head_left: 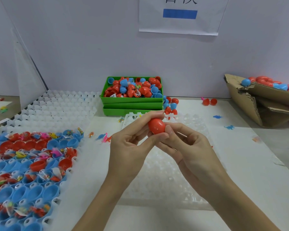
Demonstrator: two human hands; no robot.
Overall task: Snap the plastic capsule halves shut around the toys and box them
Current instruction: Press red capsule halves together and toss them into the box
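White tabletop (223,130) runs up to a pale wall with a paper sign (178,15) hung above. Over the middle of it both hands meet around one red capsule (156,126). The left hand (130,147) pinches it from its left side, fingers curled over the top and thumb pressing underneath; the right hand (187,147) closes on it from the right, thumb against the capsule's side. Whether the two halves are fully snapped together cannot be told, as the fingers cover the seam. Directly below the grip lies a clear dimpled tray (165,180). Beyond the grip stands a stack of green bins (132,104), the top one full of red and blue capsule halves. Left of the grip, a white grid tray (57,105) holds blue and red capsule halves (32,164), many with small bagged toys in them. Far right of the grip a torn cardboard box (250,104) holds closed capsules (264,81). Loose toy dinosaurs (105,138) lie just left of the left hand.
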